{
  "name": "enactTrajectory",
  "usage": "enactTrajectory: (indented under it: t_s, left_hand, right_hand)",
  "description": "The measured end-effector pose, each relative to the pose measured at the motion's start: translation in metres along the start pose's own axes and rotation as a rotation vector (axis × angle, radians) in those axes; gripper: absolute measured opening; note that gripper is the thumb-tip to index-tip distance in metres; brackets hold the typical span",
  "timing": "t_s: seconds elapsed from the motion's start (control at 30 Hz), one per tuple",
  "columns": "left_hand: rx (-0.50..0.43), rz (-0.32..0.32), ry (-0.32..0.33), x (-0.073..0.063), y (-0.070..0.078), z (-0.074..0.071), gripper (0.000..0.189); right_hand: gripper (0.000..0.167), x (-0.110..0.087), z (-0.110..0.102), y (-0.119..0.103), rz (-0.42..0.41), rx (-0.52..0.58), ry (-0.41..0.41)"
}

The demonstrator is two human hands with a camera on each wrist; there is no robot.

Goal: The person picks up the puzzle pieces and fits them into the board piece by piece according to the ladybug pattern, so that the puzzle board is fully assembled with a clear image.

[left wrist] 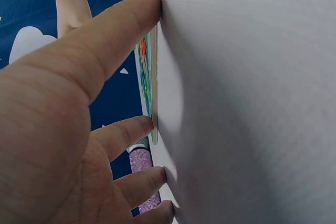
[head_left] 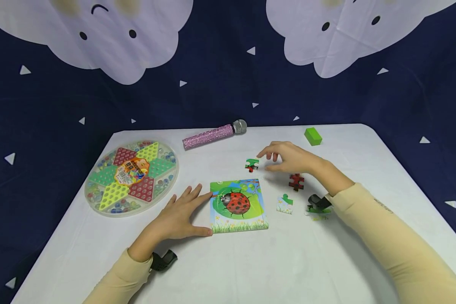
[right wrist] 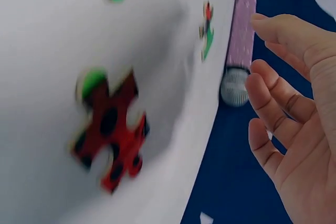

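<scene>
A square ladybug jigsaw board [head_left: 220, 223] lies flat on the white table. My left hand [head_left: 179, 215] spreads its fingers along the board's left side, with thumb and index fingertip at its edge. Past the board's far edge is a green, red and black puzzle piece [head_left: 251, 164]. My right hand [head_left: 290, 158] hovers just right of that piece, fingers loosely bent, holding nothing. Beneath it lies a red puzzle piece with black spots [right wrist: 113, 129]. Nearer me are a white-and-green piece [head_left: 284, 204] and another greenish piece [head_left: 320, 210], partly covered by the right wrist camera.
A round Chinese checkers set [head_left: 167, 196] with marbles stands at the left. Behind the board lies a pink glittery microphone [head_left: 213, 135]. At the back right is a green block [head_left: 313, 136]. A dark blue curtain [head_left: 220, 97] hangs behind the table [head_left: 243, 270].
</scene>
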State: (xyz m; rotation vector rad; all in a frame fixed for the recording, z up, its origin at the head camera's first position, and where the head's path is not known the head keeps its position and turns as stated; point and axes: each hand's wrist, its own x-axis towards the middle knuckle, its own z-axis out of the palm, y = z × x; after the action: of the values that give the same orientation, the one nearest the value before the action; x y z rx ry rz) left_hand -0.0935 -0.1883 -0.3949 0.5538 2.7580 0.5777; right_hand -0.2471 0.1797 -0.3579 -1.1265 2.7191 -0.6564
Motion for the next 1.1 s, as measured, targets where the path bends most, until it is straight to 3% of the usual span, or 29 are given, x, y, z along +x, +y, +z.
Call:
enactTrajectory:
  t_s: [0.43, 0.83, 1.1]
  left_hand:
    - [0.01, 0.0, -0.001, 0.001, -0.001, 0.001, 0.106]
    - [0.001, -0.006, -0.003, 0.0, -0.002, 0.001, 0.105]
    - [-0.001, -0.004, -0.005, 0.0, 0.0, 0.0, 0.105]
  right_hand:
    - [0.048, -0.038, -0.025, 0.049, 0.226, 0.018, 0.042]
    - [0.055, -0.069, -0.036, 0.085, 0.354, 0.022, 0.009]
    - [0.058, -0.081, -0.039, 0.102, 0.392, 0.056, 0.001]
